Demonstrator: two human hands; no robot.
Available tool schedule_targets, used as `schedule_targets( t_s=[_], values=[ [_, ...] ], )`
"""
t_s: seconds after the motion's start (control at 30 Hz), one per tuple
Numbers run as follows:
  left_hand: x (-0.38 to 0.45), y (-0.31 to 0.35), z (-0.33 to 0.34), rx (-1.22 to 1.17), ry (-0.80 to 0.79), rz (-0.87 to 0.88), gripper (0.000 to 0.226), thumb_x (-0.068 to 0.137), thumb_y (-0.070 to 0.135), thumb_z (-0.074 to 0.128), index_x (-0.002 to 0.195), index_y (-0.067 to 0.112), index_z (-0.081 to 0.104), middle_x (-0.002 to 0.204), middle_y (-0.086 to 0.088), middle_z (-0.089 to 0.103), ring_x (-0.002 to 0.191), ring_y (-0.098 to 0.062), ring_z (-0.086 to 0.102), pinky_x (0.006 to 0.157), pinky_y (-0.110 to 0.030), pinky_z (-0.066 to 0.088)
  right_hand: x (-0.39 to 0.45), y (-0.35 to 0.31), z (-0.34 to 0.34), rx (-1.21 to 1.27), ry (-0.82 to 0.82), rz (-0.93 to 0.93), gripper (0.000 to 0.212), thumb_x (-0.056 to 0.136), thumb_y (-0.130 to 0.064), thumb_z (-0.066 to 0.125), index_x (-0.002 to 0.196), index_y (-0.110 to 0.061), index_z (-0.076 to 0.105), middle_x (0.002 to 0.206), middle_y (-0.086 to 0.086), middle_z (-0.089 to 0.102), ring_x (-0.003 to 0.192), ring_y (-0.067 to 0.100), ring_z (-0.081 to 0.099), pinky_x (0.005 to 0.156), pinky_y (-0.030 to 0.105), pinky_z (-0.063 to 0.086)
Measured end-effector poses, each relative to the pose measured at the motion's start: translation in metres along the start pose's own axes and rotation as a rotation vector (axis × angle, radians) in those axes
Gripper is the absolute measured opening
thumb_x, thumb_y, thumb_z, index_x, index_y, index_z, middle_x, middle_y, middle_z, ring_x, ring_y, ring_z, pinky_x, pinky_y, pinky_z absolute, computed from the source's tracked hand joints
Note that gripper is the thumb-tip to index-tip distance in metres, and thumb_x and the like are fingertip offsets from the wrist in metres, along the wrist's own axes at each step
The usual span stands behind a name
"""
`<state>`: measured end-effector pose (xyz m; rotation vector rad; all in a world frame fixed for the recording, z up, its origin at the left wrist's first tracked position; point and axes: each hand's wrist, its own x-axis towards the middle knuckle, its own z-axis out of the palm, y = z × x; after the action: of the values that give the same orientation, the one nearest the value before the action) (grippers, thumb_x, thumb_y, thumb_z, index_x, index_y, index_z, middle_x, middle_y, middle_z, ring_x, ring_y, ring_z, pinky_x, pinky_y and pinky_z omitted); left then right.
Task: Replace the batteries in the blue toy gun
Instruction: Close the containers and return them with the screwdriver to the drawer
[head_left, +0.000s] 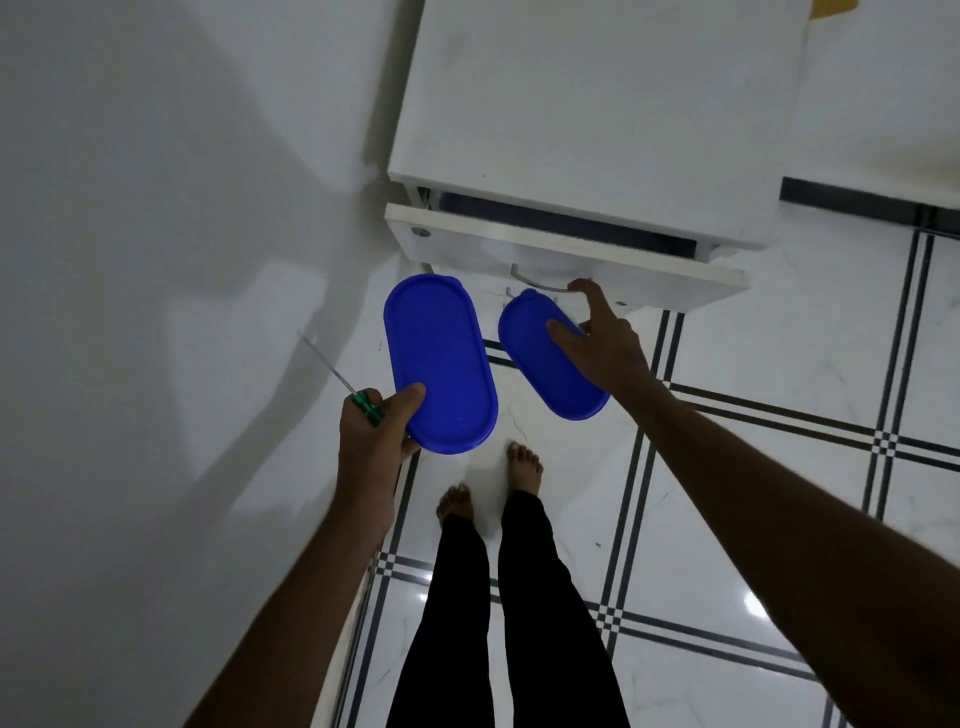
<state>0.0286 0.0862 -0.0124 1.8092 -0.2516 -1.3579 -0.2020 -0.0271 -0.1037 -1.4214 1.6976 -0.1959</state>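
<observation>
My left hand (378, 431) grips a blue oval container lid (439, 364) with the thumb on top, and the same hand holds a screwdriver (343, 382) with a green handle, its thin shaft pointing up and left. My right hand (605, 343) holds a second blue oval container (545, 364), thumb across its top, while its fingertips reach the metal handle (540, 283) of a partly pulled-out white drawer (561, 260). No toy gun or batteries are in view.
The drawer belongs to a white cabinet (597, 104) standing against a white wall (156, 208) on the left. Below is a glossy white tiled floor (779, 364) with dark stripe lines. My bare feet and black trousers (519, 597) stand just in front of the cabinet.
</observation>
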Motion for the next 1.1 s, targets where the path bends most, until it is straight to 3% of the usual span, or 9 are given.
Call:
schedule_targets(
  t_s=[0.23,0.33,0.43,0.57,0.7,0.83,0.93,1.1],
  values=[
    [-0.041,-0.014,-0.041,0.027,-0.021,-0.007,0.023,0.087,0.017,0.067,0.093,0.011,0.045,0.087,-0.003,0.059,0.081,-0.012,0.066,0.061,-0.023,0.057,-0.067,0.012,0.030,-0.041,-0.043,0.059,0.052,0.093,-0.044,0.055,0.139,-0.030,0.035,0.089,0.005,0.067,0.071,0.021,0.067,0.061,0.033,0.058],
    [-0.060,-0.025,-0.065,0.036,-0.018,-0.028,0.025,0.086,0.017,0.067,0.097,0.009,0.045,0.089,-0.005,0.057,0.084,-0.015,0.065,0.061,-0.022,0.057,-0.098,0.018,0.046,-0.054,-0.062,0.102,0.054,0.093,-0.045,0.054,0.141,-0.031,0.034,0.083,0.004,0.066,0.066,0.017,0.064,0.056,0.027,0.050],
    [-0.073,-0.033,-0.085,0.073,-0.011,-0.057,0.022,0.086,0.018,0.067,0.092,0.015,0.046,0.096,-0.009,0.057,0.088,-0.018,0.064,0.065,-0.025,0.058,-0.129,0.025,0.062,-0.030,-0.081,0.154,0.056,0.093,-0.045,0.053,0.143,-0.032,0.031,0.075,0.006,0.066,0.062,0.019,0.064,0.052,0.024,0.046],
    [-0.084,-0.036,-0.100,0.074,-0.039,-0.070,0.020,0.086,0.018,0.067,0.092,0.017,0.048,0.102,-0.011,0.059,0.094,-0.022,0.064,0.075,-0.032,0.058,-0.156,0.027,0.077,0.001,-0.097,0.185,0.058,0.093,-0.046,0.054,0.144,-0.033,0.029,0.080,0.009,0.068,0.066,0.021,0.066,0.054,0.026,0.049],
    [-0.087,-0.031,-0.101,0.064,-0.046,-0.068,0.021,0.086,0.018,0.067,0.094,0.016,0.048,0.103,-0.011,0.060,0.096,-0.021,0.065,0.082,-0.037,0.057,-0.169,0.025,0.083,0.049,-0.105,0.209,0.058,0.094,-0.047,0.053,0.145,-0.035,0.028,0.087,0.012,0.069,0.071,0.023,0.068,0.064,0.037,0.059],
    [-0.083,-0.022,-0.094,0.074,-0.074,-0.042,0.028,0.086,0.022,0.069,0.097,0.011,0.045,0.103,-0.013,0.058,0.098,-0.022,0.064,0.081,-0.037,0.057,-0.188,0.012,0.072,0.109,-0.109,0.160,0.057,0.096,-0.044,0.053,0.146,-0.033,0.028,0.100,0.010,0.069,0.079,0.023,0.069,0.067,0.036,0.060],
    [-0.081,-0.007,-0.085,0.063,-0.090,-0.020,0.029,0.086,0.023,0.069,0.098,0.011,0.045,0.102,-0.012,0.058,0.097,-0.021,0.064,0.079,-0.036,0.057,-0.205,-0.006,0.048,0.204,-0.050,0.138,0.048,0.096,-0.045,0.054,0.140,-0.035,0.038,0.118,0.001,0.063,0.096,0.020,0.066,0.070,0.033,0.058],
    [-0.070,0.023,-0.064,0.047,-0.160,0.067,0.029,0.087,0.022,0.068,0.098,0.012,0.043,0.097,-0.011,0.054,0.095,-0.019,0.064,0.080,-0.033,0.056,-0.214,-0.036,-0.012,0.464,0.100,0.106,0.030,0.098,-0.039,0.053,0.126,-0.029,0.049,0.114,0.001,0.066,0.094,0.018,0.068,0.065,0.029,0.057]
  ],
)
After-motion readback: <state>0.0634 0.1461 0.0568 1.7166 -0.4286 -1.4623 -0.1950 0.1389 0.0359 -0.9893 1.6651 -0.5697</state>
